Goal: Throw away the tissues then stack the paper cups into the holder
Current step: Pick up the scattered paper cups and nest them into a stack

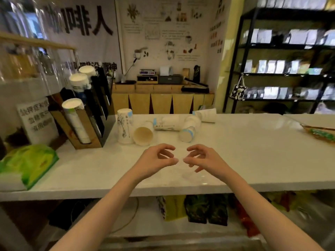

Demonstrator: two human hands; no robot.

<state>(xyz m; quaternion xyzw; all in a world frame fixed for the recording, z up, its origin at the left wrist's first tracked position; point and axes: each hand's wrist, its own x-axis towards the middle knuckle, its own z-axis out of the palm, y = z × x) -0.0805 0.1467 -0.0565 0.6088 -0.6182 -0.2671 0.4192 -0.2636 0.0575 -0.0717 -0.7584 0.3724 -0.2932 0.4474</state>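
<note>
Several white paper cups lie scattered on the white counter (235, 151). One stack stands upside down (124, 128); a single cup (143, 135) lies beside it with its mouth toward me. Other stacks lie on their sides (167, 123), (190, 128), (206, 115). The slanted cup holder (87, 124) stands at the left with cup stacks (75, 117) in its slots. My left hand (157, 161) and my right hand (201, 158) hover over the counter in front of the cups, fingers curled apart, holding nothing. No loose tissues are in sight.
A green tissue pack (27, 163) lies at the counter's left edge, and a printed sign (36, 120) stands behind it. A green-and-orange packet (320, 134) lies at the far right. Bags sit on the shelf under the counter (199, 209). Black shelving (282, 60) stands behind.
</note>
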